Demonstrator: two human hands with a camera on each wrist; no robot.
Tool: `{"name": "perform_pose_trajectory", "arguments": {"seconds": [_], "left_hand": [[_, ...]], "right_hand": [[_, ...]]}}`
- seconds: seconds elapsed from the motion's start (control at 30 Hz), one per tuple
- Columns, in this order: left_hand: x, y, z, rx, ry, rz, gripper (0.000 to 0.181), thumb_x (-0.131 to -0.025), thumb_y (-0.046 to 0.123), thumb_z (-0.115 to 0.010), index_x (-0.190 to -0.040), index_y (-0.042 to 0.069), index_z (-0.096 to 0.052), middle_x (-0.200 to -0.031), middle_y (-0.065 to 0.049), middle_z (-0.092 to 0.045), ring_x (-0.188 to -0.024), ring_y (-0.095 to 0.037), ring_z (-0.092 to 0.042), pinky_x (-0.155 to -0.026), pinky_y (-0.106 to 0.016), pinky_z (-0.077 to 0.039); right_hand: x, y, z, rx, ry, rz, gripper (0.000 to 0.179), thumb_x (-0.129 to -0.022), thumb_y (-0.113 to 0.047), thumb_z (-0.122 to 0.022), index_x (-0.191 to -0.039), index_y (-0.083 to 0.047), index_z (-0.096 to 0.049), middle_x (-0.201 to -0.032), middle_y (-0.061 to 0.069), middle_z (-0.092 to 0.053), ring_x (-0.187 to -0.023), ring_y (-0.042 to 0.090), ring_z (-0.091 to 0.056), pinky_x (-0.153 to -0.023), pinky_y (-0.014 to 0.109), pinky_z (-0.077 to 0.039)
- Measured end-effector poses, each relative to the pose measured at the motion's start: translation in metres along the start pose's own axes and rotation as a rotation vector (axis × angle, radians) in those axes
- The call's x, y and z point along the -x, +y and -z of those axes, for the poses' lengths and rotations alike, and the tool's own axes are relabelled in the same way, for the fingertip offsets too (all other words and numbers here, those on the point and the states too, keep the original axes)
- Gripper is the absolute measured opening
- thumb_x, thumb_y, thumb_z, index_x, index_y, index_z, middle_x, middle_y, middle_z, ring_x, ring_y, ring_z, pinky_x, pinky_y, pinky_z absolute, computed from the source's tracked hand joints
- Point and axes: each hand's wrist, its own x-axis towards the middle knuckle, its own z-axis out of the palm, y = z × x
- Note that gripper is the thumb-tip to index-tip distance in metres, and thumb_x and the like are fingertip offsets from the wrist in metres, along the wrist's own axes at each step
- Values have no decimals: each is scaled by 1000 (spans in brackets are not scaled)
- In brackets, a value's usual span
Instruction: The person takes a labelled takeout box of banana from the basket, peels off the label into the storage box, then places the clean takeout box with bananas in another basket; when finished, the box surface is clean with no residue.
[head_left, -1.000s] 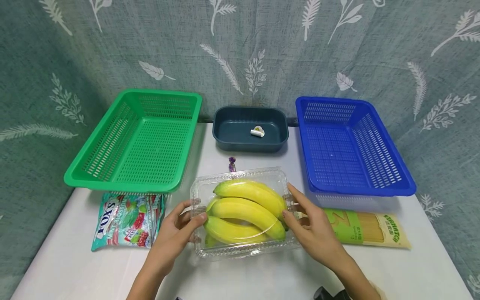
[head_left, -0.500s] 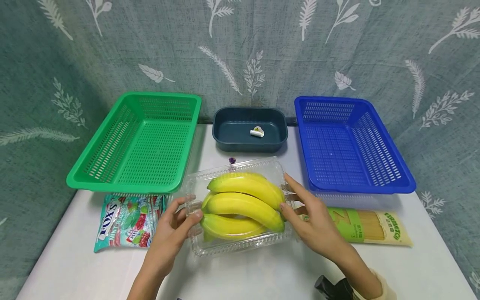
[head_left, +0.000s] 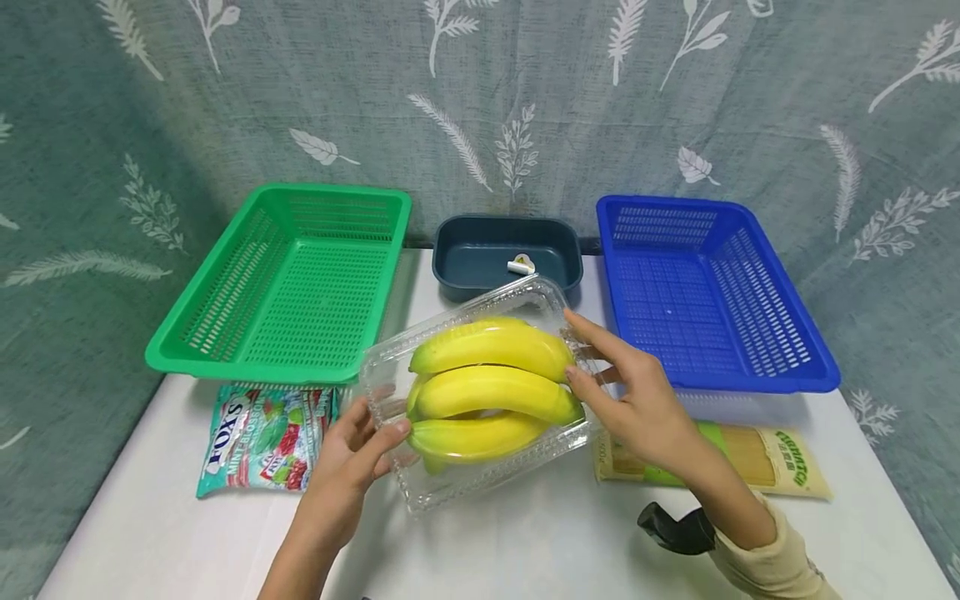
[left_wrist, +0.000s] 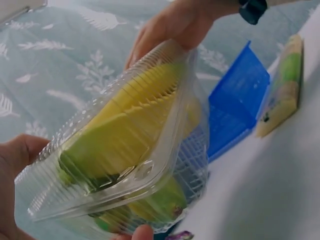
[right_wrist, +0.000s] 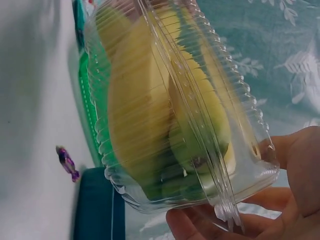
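Observation:
Both hands hold a lidded clear plastic container [head_left: 392,367] over the middle of the table in the head view. Inside lie several yellow bananas [head_left: 487,393] with greenish ends. The left hand [head_left: 341,471] grips the container's left end, thumb on top and fingers beneath. At the other end the right hand [head_left: 637,404] grips in the same way, a bit higher, so the box slants up to the right. A purple-wrapped candy [right_wrist: 67,164] lies on the table in the right wrist view; the container covers it in the head view.
A green basket [head_left: 315,300] stands back left and a blue basket [head_left: 667,308] back right. Between them sits a dark tray [head_left: 480,258] with a small white item in it. A Fox's candy bag [head_left: 270,437] lies left, a spaghetti pack [head_left: 772,458] right.
The container's right end has risen and swung away toward the dark tray, so the box slants more. Both hands keep their grip. The purple candy has passed from sight behind the box.

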Motion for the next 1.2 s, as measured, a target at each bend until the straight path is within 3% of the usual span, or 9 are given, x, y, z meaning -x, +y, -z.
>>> {"name": "perform_pose_trajectory", "arguments": {"seconds": [0.27,0.73,1.2], "left_hand": [[2,6,4,69,-19,-18,57,-97,14,-60,-149,7,-38,-140,-23,-47,-119,-24,-57,-89,-36,-56],[2,27,10,81,57,-108,54,-98,10,-58,-148,6,-37,-138,-19,-46,-115,-23,-59,-86,-36,-57],[-1,37,24,180,119,-164,53,-101,14,-55,-150,9,-35,-145,-12,-36,-124,-25,-54,-86,-36,-57]], "right_hand": [[-20,-6,2,11,-6,107,57,-97,-2,-62,-151,-9,-45,-148,6,-50,-115,20,-61,-80,31,-57],[-53,-21,4,-20,5,157,52,-99,-7,-61,-149,-13,-49,-147,-1,-52,-125,17,-56,-85,30,-55],[-92,-27,-6,-153,-77,189,48,-101,-11,-59,-148,-12,-50,-147,0,-51,-131,15,-51,-96,37,-51]]}}
